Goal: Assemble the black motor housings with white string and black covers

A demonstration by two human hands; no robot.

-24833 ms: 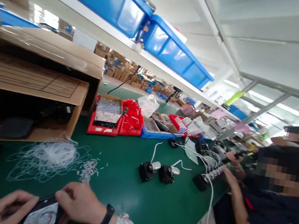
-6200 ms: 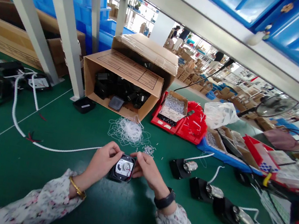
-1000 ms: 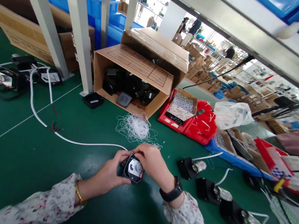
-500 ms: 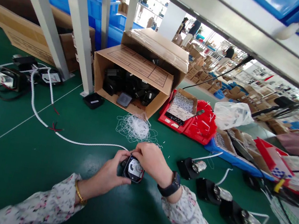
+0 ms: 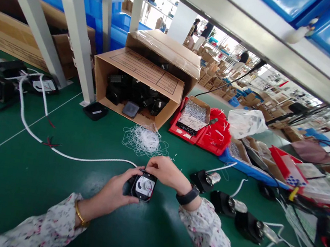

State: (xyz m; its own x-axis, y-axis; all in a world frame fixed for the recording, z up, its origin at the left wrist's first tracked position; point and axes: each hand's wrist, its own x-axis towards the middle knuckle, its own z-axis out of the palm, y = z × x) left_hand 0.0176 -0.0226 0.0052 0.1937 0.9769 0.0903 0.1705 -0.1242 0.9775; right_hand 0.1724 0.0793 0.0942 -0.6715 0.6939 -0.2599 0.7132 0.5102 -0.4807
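Both hands meet low on the green surface, at about 6 o'clock in the view. The left hand curls around a small black housing from its 9 o'clock side; its fingers wrap the near-left edge and the thumb lies along the bottom. The right hand comes over from 1 o'clock, with its fingers bent down onto the top rim of the housing. Both sets of fingers are closed on the housing, so it sits pinched between them with its open face up. That face shows a white disc and thin red wires near its right edge.

A white cable runs from the housing toward 9 o'clock across the surface. At 12 o'clock from the hands, just beyond them, lies a tangle of white ties, and behind it a cardboard box on its side with black parts inside. At 1 o'clock stand red bins. At 3 o'clock a row of black units with metal fittings rests on the surface, well apart from the right hand. The right wrist wears a black watch, the left a gold bangle.
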